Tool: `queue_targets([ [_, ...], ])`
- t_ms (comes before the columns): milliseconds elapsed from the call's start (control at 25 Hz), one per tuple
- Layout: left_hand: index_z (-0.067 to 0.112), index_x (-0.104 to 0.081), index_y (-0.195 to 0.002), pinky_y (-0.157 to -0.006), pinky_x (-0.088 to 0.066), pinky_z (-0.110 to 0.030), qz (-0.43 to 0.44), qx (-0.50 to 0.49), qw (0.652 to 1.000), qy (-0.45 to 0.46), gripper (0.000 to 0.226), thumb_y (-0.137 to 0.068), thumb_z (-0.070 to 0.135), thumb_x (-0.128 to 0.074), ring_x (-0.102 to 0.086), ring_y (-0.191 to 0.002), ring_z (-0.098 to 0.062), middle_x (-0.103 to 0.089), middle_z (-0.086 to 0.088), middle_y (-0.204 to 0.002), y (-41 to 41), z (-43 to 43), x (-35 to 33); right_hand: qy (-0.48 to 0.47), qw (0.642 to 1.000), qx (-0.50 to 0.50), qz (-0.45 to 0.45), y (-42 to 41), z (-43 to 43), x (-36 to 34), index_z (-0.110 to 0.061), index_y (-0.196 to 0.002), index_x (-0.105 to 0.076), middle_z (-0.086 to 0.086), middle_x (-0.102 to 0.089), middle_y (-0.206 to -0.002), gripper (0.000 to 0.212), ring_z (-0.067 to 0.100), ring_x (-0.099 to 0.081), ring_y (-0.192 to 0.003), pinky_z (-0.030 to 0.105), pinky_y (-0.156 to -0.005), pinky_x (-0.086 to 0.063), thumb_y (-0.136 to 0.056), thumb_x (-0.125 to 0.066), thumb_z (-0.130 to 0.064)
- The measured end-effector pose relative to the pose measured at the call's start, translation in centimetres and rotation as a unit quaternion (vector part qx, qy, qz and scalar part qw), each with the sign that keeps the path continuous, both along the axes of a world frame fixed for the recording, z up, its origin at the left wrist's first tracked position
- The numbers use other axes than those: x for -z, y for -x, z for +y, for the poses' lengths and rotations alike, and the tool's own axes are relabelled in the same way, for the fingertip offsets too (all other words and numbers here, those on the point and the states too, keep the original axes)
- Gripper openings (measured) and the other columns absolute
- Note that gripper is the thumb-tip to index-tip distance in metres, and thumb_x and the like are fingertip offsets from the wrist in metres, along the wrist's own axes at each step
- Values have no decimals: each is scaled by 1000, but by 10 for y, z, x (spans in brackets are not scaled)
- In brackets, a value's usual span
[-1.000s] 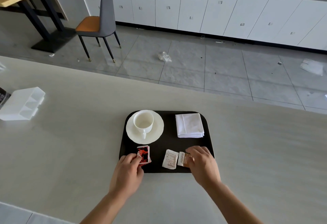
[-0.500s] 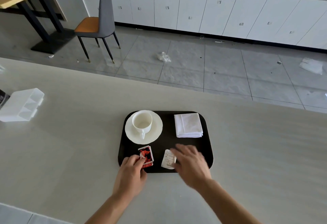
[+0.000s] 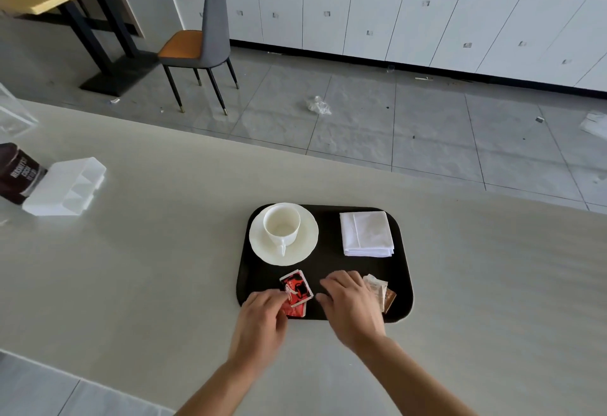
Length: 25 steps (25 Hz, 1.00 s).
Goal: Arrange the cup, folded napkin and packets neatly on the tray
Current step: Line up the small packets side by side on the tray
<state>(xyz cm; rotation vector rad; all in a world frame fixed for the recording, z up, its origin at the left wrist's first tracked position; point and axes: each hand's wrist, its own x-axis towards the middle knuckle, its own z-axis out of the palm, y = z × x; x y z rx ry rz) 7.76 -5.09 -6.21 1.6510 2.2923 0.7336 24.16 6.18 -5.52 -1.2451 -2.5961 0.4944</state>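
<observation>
**A:** What sits on your black tray right now?

**B:** One white cup, upright on one white saucer in the far left corner, its handle pointing toward you. One white folded napkin lies flat in the far right corner, folded edges stacked at its near side.

**A:** And the packets?

**B:** Count them along the near edge. Two red packets, one overlapping the other, the upper one printed red, white and black and tilted. To the right, one pale crinkled packet with one brown packet just beside it, both partly hidden behind your hand. That makes four that I can see.

**A:** What are your hands doing?

**B:** Your left hand is curled at the tray's near left edge, fingertips pinching the lower red packet. Your right hand lies palm down over the tray, fingers loosely spread, covering the left part of the pale packet; I cannot tell whether it grips anything.

**A:** Where is the tray?

**B:** On the light countertop, directly in front of you.
</observation>
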Motion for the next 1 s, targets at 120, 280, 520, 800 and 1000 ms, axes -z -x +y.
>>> queue_targets([
  [120, 15, -70, -97, -72, -52, -41, -1, -78, 996, 52, 27, -75, 28, -80, -60, -77, -25, -63, -2, -84, 7, 4, -3, 61, 996, 39, -61, 40, -2, -3, -21, -95, -64, -3, -63, -94, 38, 22, -55, -93, 35, -77, -47, -87, -57, -57],
  [280, 27, -65, -93, -77, -40, -34, 12, -121, 981, 148, 42, -66, 58, -74, -58, -82, -19, -58, 4, -84, -4, 18, -6, 111, 990, 66, -57, 54, -2, -3, -22, -96, -53, -1, -63, -93, 33, 24, -57, -93, 36, -74, -44, -82, -68, -47],
  [520, 22, -59, -125, -90, -41, -34, -84, -126, 977, 148, 50, -78, 21, -74, -60, -97, -17, -60, 3, -100, -2, 41, -3, 143, 984, 105, 16, 12, 20, -6, -25, -103, -64, -3, -60, -94, 21, 22, -61, -80, 34, -64, -49, -84, -70, -19],
  [800, 19, -59, -118, -81, -49, -34, -20, -105, 982, 155, 56, -72, 45, -78, -56, -92, -22, -51, -1, -104, -11, 39, -2, 153, 982, 107, 28, -8, 21, -3, -24, -109, -65, -2, -67, -97, 30, 21, -61, -87, 34, -71, -50, -80, -72, -19],
  [1000, 24, -55, -103, -73, -48, -33, -24, -106, 977, 186, 48, -68, 44, -81, -61, -88, -21, -52, 3, -93, -12, 47, -9, 127, 990, 68, 10, -9, 16, -1, -22, -129, -57, 1, -60, -111, 46, 25, -62, -96, 33, -76, -49, -86, -69, -27],
])
